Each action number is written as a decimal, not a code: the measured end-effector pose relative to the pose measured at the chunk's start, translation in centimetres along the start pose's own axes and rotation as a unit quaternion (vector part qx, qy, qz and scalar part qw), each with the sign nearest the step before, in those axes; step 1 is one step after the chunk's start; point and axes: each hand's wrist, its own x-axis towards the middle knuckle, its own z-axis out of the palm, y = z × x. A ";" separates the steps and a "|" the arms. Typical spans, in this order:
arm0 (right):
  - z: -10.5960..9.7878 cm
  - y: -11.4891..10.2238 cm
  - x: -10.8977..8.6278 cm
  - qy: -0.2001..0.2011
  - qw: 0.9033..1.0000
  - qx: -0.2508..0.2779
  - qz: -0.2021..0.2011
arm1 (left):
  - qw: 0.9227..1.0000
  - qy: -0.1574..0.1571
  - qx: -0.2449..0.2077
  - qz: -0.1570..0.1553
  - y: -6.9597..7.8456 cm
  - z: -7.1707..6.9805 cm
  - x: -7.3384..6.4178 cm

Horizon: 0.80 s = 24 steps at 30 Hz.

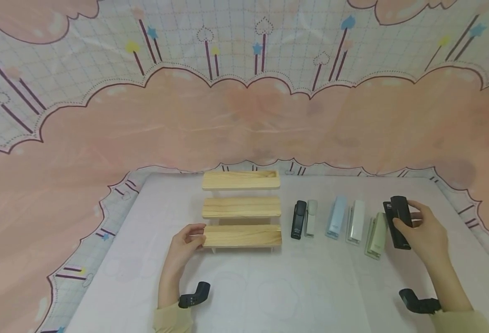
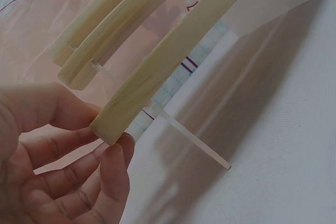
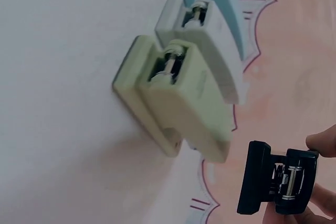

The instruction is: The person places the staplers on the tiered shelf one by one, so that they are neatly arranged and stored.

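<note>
A printed backdrop cloth (image 1: 244,120) is hanging behind the table (image 1: 269,286), whose pale surface is carrying everything. Left of centre, a stepped wooden rack is standing, its three boards rising toward the back, probably so that each stays reachable. Thin legs are propping up the front board (image 1: 242,237). The two hands are working well apart. The left hand (image 1: 185,241) is pinching the front board's left end between thumb and fingers, likely steadying it. The right hand (image 1: 426,231) is gripping the large black stapler (image 1: 401,217) by its upper arm, seemingly the handier part to grasp; whether its base is touching the table, I cannot tell. Nearest it, the light green stapler (image 1: 375,235) is lying, then the white stapler (image 1: 356,222) and the blue stapler (image 1: 336,217), spaced perhaps for easy picking. Beside the rack, the small black stapler (image 1: 298,219) and the small pale stapler (image 1: 310,218) are sitting close together.
</note>
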 end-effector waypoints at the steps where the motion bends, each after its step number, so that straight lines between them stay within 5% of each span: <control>1: 0.0 -0.2 0.1 0.001 1.000 0.001 -0.003 | 1.000 -0.001 -0.001 0.000 0.0 0.0 0.1; 24: 0.5 -6.9 1.7 -0.013 0.997 0.044 -0.057 | 1.000 0.000 0.000 -0.001 0.0 0.0 0.2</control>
